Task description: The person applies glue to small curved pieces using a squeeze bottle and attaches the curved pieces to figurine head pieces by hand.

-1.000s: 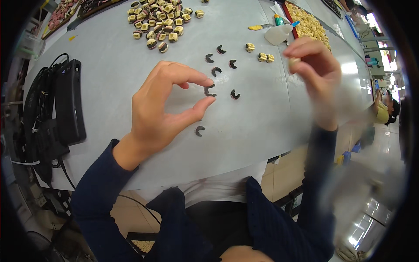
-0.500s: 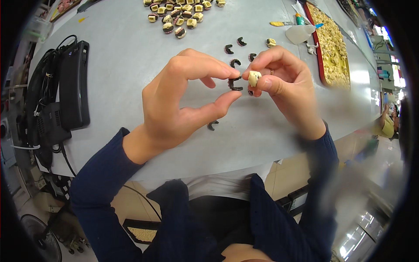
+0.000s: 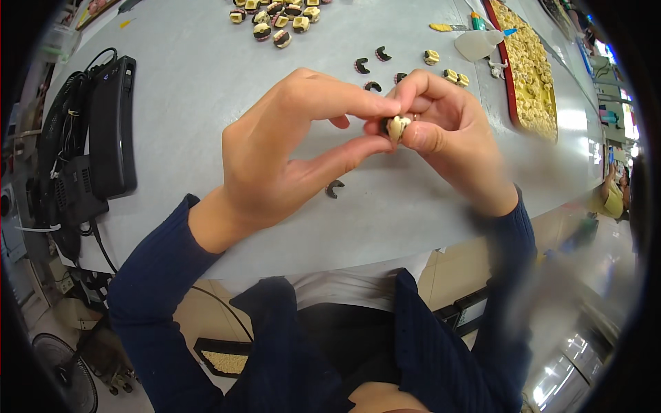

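Note:
Above the grey table, my two hands meet at one small piece. My right hand [image 3: 458,141] pinches a small cream-coloured part [image 3: 397,126] between thumb and fingers. From the other side, the thumb and forefinger of my left hand [image 3: 272,148] close on a black C-shaped piece [image 3: 383,128], mostly hidden, pressed against the cream part. Below the left fingertips a loose black C-shaped piece [image 3: 334,188] lies on the table. More of them lie beyond the hands, such as a black piece with a pinkish edge [image 3: 361,66]. A cream-and-dark block [image 3: 431,56] sits farther right.
A pile of cream-and-black pieces [image 3: 281,19] lies at the far side. To the right are a red-rimmed tray [image 3: 511,93] of cream parts, a white squeeze bottle [image 3: 475,45] and a yellow-handled tool [image 3: 446,27]. A black box [image 3: 113,131] with cables stands left.
My left fingers have brought the black C-shaped piece rightward onto the cream part, and the gap between the hands has gone. The view has shifted slightly, showing more blocks beyond the right hand.

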Action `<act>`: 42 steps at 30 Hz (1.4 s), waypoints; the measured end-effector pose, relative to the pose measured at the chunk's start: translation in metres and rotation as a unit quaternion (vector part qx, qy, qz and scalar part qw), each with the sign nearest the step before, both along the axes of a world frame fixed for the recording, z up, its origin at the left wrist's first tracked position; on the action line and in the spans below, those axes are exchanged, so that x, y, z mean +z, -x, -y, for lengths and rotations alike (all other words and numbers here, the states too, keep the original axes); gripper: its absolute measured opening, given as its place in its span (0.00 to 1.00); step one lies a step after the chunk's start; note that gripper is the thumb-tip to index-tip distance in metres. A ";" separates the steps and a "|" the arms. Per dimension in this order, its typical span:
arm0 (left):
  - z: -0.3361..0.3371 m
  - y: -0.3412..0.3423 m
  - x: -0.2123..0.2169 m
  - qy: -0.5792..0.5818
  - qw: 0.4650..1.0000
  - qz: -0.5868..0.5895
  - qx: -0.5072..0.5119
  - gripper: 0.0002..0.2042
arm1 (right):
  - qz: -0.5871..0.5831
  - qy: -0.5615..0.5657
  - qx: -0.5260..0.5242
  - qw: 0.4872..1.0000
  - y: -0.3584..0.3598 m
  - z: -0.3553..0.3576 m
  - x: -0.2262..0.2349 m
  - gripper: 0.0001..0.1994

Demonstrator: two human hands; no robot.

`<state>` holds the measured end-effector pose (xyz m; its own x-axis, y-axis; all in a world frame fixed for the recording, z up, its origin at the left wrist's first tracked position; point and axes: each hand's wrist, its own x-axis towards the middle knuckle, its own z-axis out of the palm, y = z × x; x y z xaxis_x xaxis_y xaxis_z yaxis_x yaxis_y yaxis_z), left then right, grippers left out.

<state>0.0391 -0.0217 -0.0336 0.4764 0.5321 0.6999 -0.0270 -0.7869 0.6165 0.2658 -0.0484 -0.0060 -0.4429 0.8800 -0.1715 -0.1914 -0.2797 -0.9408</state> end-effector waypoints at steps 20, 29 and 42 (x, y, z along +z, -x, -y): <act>-0.011 0.020 0.009 0.183 0.956 -0.218 -0.069 0.23 | 0.534 -0.394 -0.179 0.726 -0.084 -0.014 -0.012 0.08; -0.012 0.020 0.012 0.180 0.956 -0.222 -0.064 0.23 | 0.504 -0.378 -0.165 0.759 -0.089 -0.018 -0.018 0.13; -0.008 0.020 0.013 0.217 0.950 -0.217 -0.054 0.23 | 0.454 -0.316 -0.411 0.725 -0.144 -0.019 -0.005 0.10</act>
